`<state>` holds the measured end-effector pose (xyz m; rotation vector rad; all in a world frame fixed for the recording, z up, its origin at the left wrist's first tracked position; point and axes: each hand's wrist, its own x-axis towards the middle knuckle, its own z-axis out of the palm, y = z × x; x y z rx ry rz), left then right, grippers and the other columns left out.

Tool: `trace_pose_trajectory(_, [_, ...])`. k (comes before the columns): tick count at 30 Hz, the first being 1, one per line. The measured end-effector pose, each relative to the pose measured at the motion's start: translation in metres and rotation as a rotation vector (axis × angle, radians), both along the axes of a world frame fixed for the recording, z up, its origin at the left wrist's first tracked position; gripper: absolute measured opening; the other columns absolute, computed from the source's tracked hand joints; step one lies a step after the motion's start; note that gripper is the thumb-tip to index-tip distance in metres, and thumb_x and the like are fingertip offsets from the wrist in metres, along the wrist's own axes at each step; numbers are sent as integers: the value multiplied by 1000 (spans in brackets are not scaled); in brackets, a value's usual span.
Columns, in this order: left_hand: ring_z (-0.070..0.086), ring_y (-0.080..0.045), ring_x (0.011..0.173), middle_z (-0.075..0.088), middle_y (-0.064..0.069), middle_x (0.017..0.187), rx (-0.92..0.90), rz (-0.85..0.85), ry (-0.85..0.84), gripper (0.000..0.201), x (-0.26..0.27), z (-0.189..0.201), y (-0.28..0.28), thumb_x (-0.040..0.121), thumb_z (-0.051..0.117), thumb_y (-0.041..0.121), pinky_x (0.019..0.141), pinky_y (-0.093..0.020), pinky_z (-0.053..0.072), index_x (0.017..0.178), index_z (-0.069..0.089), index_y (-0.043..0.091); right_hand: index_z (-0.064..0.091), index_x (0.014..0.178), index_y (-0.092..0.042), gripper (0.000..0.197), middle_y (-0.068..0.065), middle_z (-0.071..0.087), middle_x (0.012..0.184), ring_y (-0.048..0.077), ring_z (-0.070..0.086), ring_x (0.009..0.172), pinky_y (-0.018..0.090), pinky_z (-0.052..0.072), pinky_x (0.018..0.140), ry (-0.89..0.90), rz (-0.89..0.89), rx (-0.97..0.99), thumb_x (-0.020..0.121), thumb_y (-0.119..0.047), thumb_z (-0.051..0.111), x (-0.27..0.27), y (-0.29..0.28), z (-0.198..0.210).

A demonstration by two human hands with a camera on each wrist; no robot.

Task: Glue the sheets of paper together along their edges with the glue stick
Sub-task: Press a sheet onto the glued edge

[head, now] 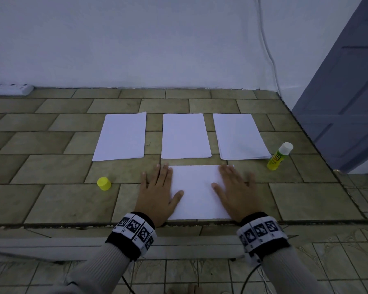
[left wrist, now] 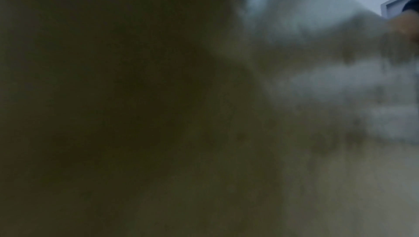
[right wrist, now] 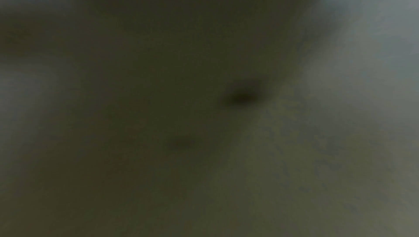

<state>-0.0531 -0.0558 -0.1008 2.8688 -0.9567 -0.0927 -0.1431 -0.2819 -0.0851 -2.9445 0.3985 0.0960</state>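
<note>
While both wrist views are dark and blurred, the head view shows left hand and right hand, fingers spread, pressed flat on opposite ends of a white rectangular paper sheet on the tiled surface. Left lies a yellow plastic cap. Farther: three white paper stacks; an uncapped yellow glue stick beside the rightmost.

Dark, heavily blurred, nothing with a sharp edge. Murky olive-brown across the middle and left, with one small darker smudge right of centre. Paler grey-blue at the upper corners and along the right. Nothing identifiable.
</note>
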Motion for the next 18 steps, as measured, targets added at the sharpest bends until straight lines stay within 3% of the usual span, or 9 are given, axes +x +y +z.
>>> trace_pose_trajectory(5, [6, -26, 150, 9, -7, 163, 2, 7, -2, 89, 0, 0, -1, 90, -6, 66, 118, -55, 3, 155, 15, 9, 25, 150, -16, 97, 0, 24, 157, 16, 16, 146, 60, 2, 113, 3, -60, -116, 81, -66, -21, -3, -6, 14])
trace_pose_trajectory(7, [12, -28, 150, 14, -9, 162, 2, 11, -14, 91, -1, 1, -2, 91, -8, 67, 117, -56, 6, 154, 20, 8, 30, 147, -12, 92, 5, 27, 156, 21, 15, 147, 60, -1, 112, -30, -85, -88, 85, -64, -13, 5, 8, 19])
trace_pose_trajectory(9, [12, -28, 149, 14, -10, 162, 5, 16, -2, 92, -1, 2, -3, 90, -10, 67, 117, -57, 7, 153, 21, 7, 34, 145, -11, 95, 7, 30, 155, 22, 17, 146, 59, -2, 111, -84, -4, -43, 86, -66, -16, 12, 32, 22])
trace_pose_trajectory(11, [13, -29, 149, 15, -11, 161, 14, 8, 21, 89, -2, 3, -2, 92, -8, 64, 117, -58, 11, 153, 22, 6, 24, 150, -14, 102, 4, 20, 159, 19, 10, 148, 58, -6, 113, -72, 149, -9, 78, -67, -26, 18, 58, 17])
trace_pose_trajectory(13, [27, -32, 145, 28, -14, 157, 45, -6, 38, 81, -1, 5, -1, 97, 1, 57, 112, -63, 24, 149, 33, 3, 16, 152, -16, 102, 2, 8, 161, 17, 0, 148, 56, -8, 116, -32, 257, 67, 75, -68, -27, 22, 77, 8])
trace_pose_trajectory(15, [39, -35, 138, 40, -16, 151, 55, -7, 38, 78, 0, 3, 0, 99, 3, 53, 105, -64, 32, 143, 43, 1, 22, 151, -16, 99, 2, 12, 160, 18, 5, 148, 56, -2, 117, -20, 310, 95, 80, -68, -23, 24, 83, 2])
trace_pose_trajectory(18, [30, -32, 144, 32, -14, 155, 49, -16, 21, 86, 0, 3, 0, 96, -4, 60, 111, -61, 25, 148, 35, 3, 15, 152, -22, 92, -3, 7, 160, 14, 4, 148, 47, -4, 118, -34, 311, 50, 81, -68, -21, 19, 67, -1])
